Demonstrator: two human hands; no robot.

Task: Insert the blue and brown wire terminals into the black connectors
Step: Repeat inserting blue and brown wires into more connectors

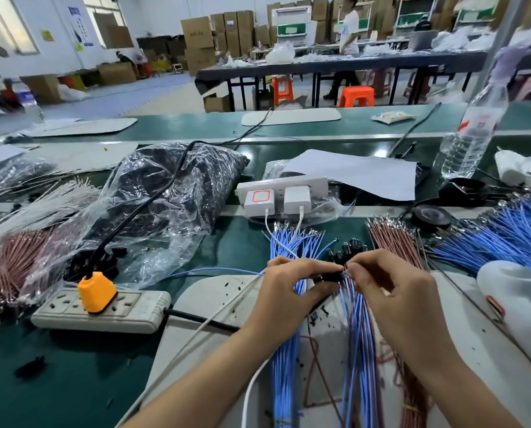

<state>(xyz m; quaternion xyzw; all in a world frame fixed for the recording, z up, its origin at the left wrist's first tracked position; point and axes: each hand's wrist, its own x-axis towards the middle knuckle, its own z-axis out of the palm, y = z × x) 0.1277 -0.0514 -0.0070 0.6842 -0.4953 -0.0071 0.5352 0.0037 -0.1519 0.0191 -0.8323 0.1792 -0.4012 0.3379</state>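
"Fingertips [332, 267] of my left hand [292, 291] pinched a small black plastic connector [326, 277]. My right hand [394, 291] pinched a thin wire [349, 274] by its end, right against it, above the pale grey work mat [202, 304]."

"Was the terminal seated?"

"Couldn't tell, because my fingers hid the joint. I judged it mid-insertion."

"How much was done?"

"A sheaf of blue and brown wires [358, 350] trailed from my grip, seemingly fitted already. Plenty was left: loose black connectors [349, 246] just beyond my hands, a fan of brown wires [394, 239], a bundle of blue wires [284, 366] under my left wrist, a wider spread of blue wires [511, 239] to the right, and a clear plastic bag of black parts [171, 193] to the left."
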